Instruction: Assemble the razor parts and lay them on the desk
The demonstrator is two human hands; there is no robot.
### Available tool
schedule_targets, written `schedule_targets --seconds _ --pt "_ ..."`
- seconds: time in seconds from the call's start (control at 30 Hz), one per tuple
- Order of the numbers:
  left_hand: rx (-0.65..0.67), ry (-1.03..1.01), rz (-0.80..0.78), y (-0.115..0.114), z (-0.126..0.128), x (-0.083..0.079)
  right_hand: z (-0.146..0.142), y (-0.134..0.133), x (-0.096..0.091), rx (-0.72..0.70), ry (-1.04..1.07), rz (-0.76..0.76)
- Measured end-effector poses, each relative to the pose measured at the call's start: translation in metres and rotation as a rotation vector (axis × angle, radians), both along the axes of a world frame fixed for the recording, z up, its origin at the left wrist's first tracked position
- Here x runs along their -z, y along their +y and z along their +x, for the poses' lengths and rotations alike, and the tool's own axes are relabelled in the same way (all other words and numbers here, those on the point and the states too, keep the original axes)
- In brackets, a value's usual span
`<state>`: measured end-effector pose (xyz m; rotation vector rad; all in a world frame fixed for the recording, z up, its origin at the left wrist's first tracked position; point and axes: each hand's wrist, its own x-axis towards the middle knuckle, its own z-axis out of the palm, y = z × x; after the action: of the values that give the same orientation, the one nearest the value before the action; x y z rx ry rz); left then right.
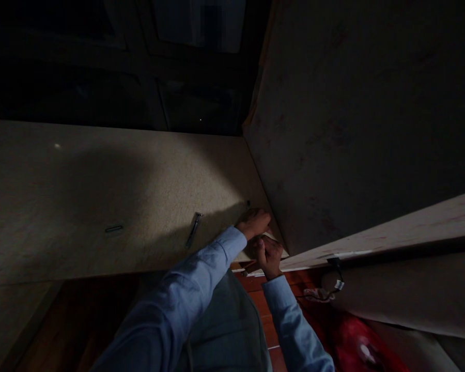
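Observation:
The scene is dim. My left hand (253, 223) rests on a flat beige board (101, 196), its fingers curled at the corner where an upright panel (352, 129) meets it. Just below it, my right hand (268, 256) is closed in a fist at the board's front edge, seemingly round a small tool that I cannot make out. A small dark hole (248, 203) shows in the board just beyond my left hand. A long metal fitting (194, 229) lies on the board to the left of my hands.
A short dark piece (113, 228) lies further left on the board. A second pale panel (391, 232) runs off to the right. Below it lie a cable with a white plug (325, 292) and something red (352, 341) on the wooden floor (81, 320).

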<state>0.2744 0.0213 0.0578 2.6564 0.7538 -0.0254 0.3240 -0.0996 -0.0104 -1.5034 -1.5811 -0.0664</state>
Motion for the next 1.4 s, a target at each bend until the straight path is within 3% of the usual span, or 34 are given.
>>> schedule_targets --seconds 0.3,0.47,0.6,0.73,0.9,1.03,1.13,1.27,1.4 --pt "0.008 -0.241 0.015 0.005 -0.019 0.006 0.001 -0.001 0.002 0.02 -0.051 0.035" --pt "-0.028 -0.291 0.029 0.01 -0.04 0.016 0.002 -0.001 0.004 0.064 -0.015 -0.042" --pt "-0.053 -0.339 0.034 0.006 -0.059 0.021 0.001 0.001 0.0 0.167 0.035 -0.058" --pt "-0.111 -0.382 0.018 -0.005 -0.086 0.012 0.005 0.008 -0.001 0.319 0.177 -0.04" --pt "-0.318 -0.524 -0.011 -0.014 -0.145 0.008 0.024 0.014 -0.001 0.361 0.307 -0.168" --pt "-0.572 -0.685 -0.025 -0.013 -0.204 0.024 0.038 0.015 -0.013 0.37 0.132 -0.438" --pt "-0.757 -0.693 -0.002 -0.007 -0.241 0.04 0.039 0.019 -0.026 0.393 -0.019 -0.623" --pt "-0.863 -0.747 -0.045 0.002 -0.268 0.057 0.038 0.026 -0.037 0.411 -0.108 -0.684" --pt "-0.876 -0.807 -0.087 0.006 -0.272 0.062 0.04 0.03 -0.042 0.408 -0.126 -0.742"
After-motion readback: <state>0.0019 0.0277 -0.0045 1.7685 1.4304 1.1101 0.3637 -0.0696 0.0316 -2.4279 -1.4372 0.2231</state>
